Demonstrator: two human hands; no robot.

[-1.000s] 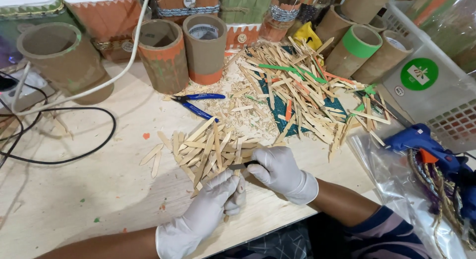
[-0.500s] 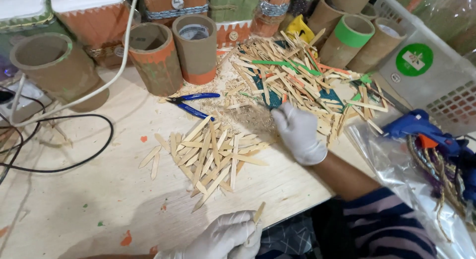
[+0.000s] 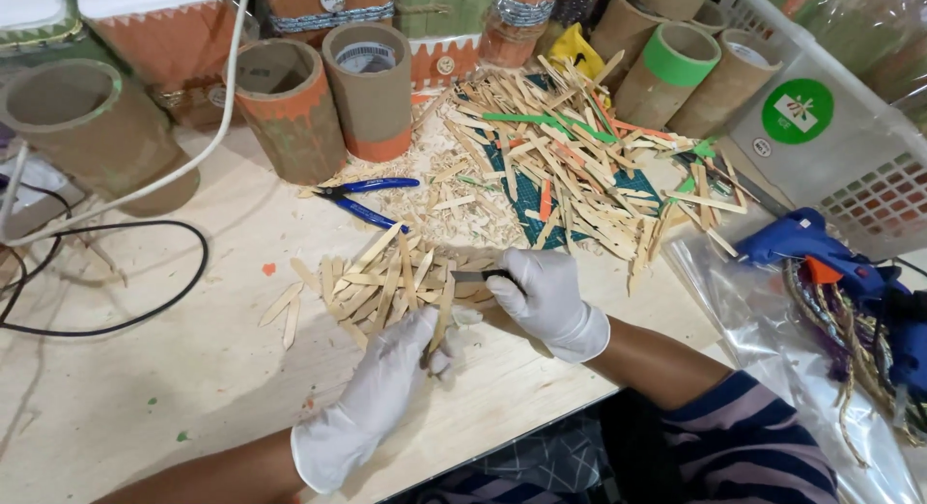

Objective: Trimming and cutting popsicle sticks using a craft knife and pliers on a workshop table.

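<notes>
While a small heap of trimmed wooden sticks (image 3: 386, 282) lies done, the big stick pile (image 3: 570, 166) beyond it waits
Left hand (image 3: 386, 388) pinches one stick (image 3: 442, 316); right hand (image 3: 541, 296) grips a blade (image 3: 473, 275) beside that heap

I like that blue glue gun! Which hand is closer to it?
Right. The right hand lies nearer the glue gun, though apart from it, by the small stick pile. The left hand is farther off.

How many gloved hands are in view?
2. The left hand holds a wooden stick by the small pile; the right hand grips a small blade beside it. None seems hidden.
</notes>
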